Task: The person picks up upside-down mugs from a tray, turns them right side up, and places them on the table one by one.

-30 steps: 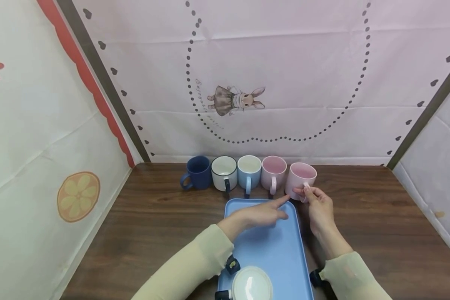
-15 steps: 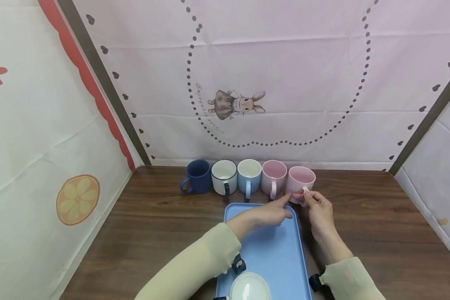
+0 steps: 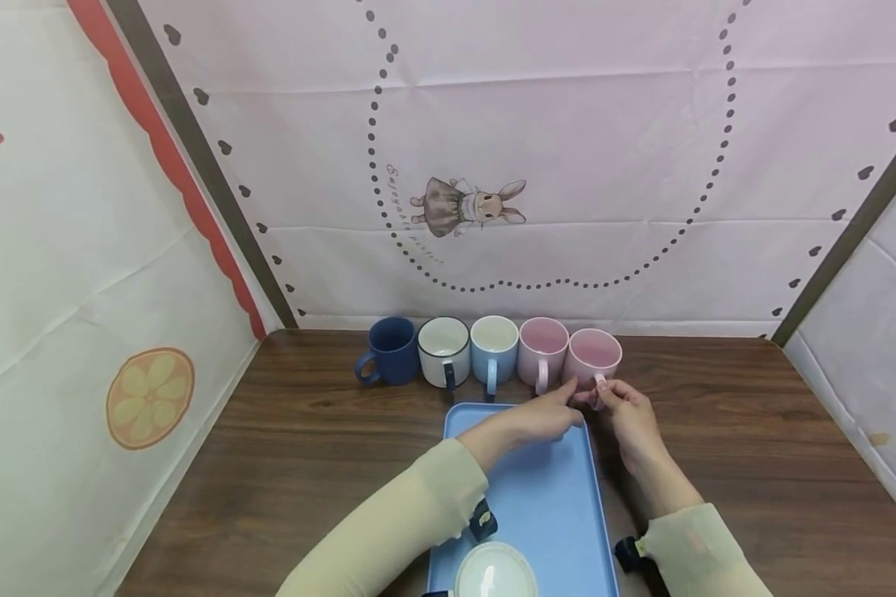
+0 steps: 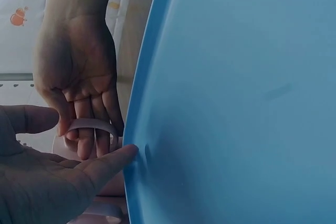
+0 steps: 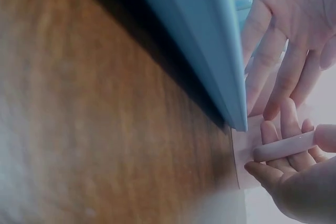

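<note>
My right hand (image 3: pixel 637 427) holds the handle (image 5: pixel 286 146) of the rightmost pink mug (image 3: pixel 596 350), thumb on the handle and fingers behind it. The mug stands upright on the wooden table, at the right end of a row. My left hand (image 3: pixel 541 417) reaches over the far end of the blue tray (image 3: pixel 545 506), its fingers extended toward the same mug's left side. Whether those fingertips touch the mug is hard to tell. Beside it stand another pink mug (image 3: pixel 543 348), a light blue mug (image 3: pixel 494 352), a white mug with a dark rim (image 3: pixel 444 352) and a navy mug (image 3: pixel 394 352).
On the near part of the tray sits a pale round-topped item (image 3: pixel 496 572), perhaps an upturned mug, with a dark piece at its left. A white patterned cloth wall (image 3: pixel 567 166) rises behind the row. Brown table (image 3: pixel 732 431) extends on both sides.
The rightmost pink mug has slid slightly left, closer to the other pink mug, with my right hand on its handle. My left hand has shifted a little to the right.
</note>
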`<state>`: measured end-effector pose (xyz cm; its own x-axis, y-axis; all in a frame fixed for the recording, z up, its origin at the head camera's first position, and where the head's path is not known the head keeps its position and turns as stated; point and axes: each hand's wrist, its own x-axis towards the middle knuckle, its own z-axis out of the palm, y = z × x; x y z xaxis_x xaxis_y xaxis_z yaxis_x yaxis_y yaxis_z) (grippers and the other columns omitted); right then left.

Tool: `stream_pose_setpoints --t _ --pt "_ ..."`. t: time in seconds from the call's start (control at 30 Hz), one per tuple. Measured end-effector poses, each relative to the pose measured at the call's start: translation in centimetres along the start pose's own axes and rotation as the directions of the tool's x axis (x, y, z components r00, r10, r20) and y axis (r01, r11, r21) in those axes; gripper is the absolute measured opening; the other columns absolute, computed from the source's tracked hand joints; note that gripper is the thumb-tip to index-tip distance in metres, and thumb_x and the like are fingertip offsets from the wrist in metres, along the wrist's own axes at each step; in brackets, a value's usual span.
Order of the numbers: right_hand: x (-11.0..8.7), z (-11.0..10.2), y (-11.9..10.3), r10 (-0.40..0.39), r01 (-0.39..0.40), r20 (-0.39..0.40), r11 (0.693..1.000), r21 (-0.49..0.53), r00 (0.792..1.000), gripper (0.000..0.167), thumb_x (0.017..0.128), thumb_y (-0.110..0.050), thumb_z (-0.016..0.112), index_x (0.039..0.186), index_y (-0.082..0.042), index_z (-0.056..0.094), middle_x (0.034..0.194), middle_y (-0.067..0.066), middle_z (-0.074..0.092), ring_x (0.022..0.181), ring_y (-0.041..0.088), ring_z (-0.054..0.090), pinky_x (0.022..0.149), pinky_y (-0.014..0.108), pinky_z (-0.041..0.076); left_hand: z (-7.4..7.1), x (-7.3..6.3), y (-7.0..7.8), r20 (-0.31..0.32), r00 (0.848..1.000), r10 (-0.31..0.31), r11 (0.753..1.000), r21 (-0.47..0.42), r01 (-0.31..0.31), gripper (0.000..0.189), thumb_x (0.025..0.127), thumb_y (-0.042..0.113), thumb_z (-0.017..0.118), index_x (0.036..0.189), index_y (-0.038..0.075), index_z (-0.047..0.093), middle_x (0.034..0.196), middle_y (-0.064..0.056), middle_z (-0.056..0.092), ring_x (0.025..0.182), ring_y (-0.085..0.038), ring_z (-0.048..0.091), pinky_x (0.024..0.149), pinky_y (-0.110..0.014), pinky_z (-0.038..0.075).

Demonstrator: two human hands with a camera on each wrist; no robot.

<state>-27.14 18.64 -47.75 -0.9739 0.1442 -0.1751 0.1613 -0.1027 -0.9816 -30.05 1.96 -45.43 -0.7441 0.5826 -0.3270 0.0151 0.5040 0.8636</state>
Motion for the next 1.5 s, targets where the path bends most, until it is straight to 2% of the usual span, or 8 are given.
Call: stream_pose_setpoints --t 0.1,0.27,0.5,0.9,1.1,1.23,1.33,1.5 --pt "0.3 0.0 0.0 -0.002 0.002 0.003 1.0 0.006 1.0 0.026 0.111 -0.019 0.048 0.092 -0.01 0.063 0.083 -0.008 0.078 0.093 0.011 0.062 0.099 0.035 0.042 -0.1 0.0 0.0 0.006 1.0 0.0 1.0 -0.012 0.0 0.076 0.101 0.023 0.054 0.167 0.017 0.016 0.172 -0.007 0.027 0.142 -0.021 0.047 0.122 -0.047 0.037" --pt "0.7 0.1 -0.1 0.0 0.0 0.02 1.0 -0.001 1.0 0.025 0.11 -0.017 0.047 0.092 -0.01 0.063 0.082 -0.009 0.076 0.092 0.008 0.064 0.097 0.032 0.045 -0.3 0.0 -0.1 0.025 1.0 -0.014 0.999 -0.051 0.015 0.075 0.102 0.02 0.054 0.167 0.018 0.017 0.169 -0.012 0.031 0.122 -0.021 0.061 0.1 -0.036 0.055" --pt "1.2 0.2 0.0 -0.004 0.004 0.025 1.0 0.005 1.0 0.025 0.111 -0.018 0.047 0.093 -0.009 0.062 0.081 -0.009 0.075 0.09 0.009 0.065 0.097 0.033 0.047 -0.5 -0.3 -0.2 0.031 0.999 -0.019 0.995 -0.093 0.022 0.075 0.102 0.021 0.055 0.167 0.023 0.017 0.163 -0.016 0.041 0.13 -0.023 0.061 0.103 -0.039 0.056" --pt "1.3 0.2 -0.3 -0.011 0.011 0.05 1.0 0.004 0.999 0.026 0.111 -0.018 0.045 0.093 -0.009 0.062 0.082 -0.009 0.072 0.088 0.006 0.067 0.096 0.032 0.047 -0.8 -0.5 -0.2 0.063 0.998 -0.007 0.987 -0.159 0.017 0.076 0.102 0.016 0.054 0.167 0.021 0.015 0.161 -0.019 0.043 0.135 -0.027 0.059 0.105 -0.042 0.056" --pt "0.8 -0.1 -0.8 0.058 -0.057 0.033 0.998 -0.022 0.998 0.024 0.111 -0.02 0.047 0.108 -0.005 0.065 0.086 -0.012 0.073 0.095 0.006 0.066 0.099 0.03 0.048 -0.8 -1.1 -0.4 0.074 0.997 0.001 0.986 -0.164 0.011 0.074 0.101 0.015 0.054 0.167 0.021 0.021 0.161 -0.018 0.043 0.132 -0.028 0.061 0.104 -0.043 0.057" --pt "0.4 0.0 -0.9 0.076 -0.076 -0.008 0.997 -0.03 0.997 0.023 0.109 -0.022 0.053 0.121 -0.003 0.056 0.089 -0.013 0.073 0.098 0.008 0.063 0.097 0.028 0.048 -1.0 -1.9 -0.8 0.075 0.997 0.01 0.987 -0.162 0.002 0.07 0.102 0.014 0.053 0.166 0.022 0.025 0.158 -0.018 0.046 0.13 -0.028 0.064 0.103 -0.043 0.057" --pt "0.0 0.1 -1.0 0.075 -0.076 -0.042 0.997 -0.024 0.996 0.03 0.106 -0.021 0.058 0.128 -0.003 0.049 0.098 -0.01 0.07 0.099 0.007 0.062 0.101 0.029 0.048 -1.3 -2.5 -1.1 0.073 0.997 0.011 0.986 -0.165 0.001 0.068 0.103 0.017 0.052 0.165 0.022 0.026 0.156 -0.019 0.049 0.13 -0.028 0.064 0.103 -0.042 0.057" --pt "-0.9 0.1 -1.2 0.079 -0.083 -0.076 0.995 -0.056 0.994 0.043 0.104 -0.017 0.061 0.139 -0.001 0.043 0.126 0.005 0.053 0.11 0.01 0.058 0.119 0.04 0.043 -1.9 -3.5 -1.2 0.089 0.996 0.014 0.984 -0.179 0.002 0.064 0.104 0.02 0.05 0.165 0.024 0.028 0.156 -0.019 0.049 0.128 -0.026 0.065 0.105 -0.042 0.056"
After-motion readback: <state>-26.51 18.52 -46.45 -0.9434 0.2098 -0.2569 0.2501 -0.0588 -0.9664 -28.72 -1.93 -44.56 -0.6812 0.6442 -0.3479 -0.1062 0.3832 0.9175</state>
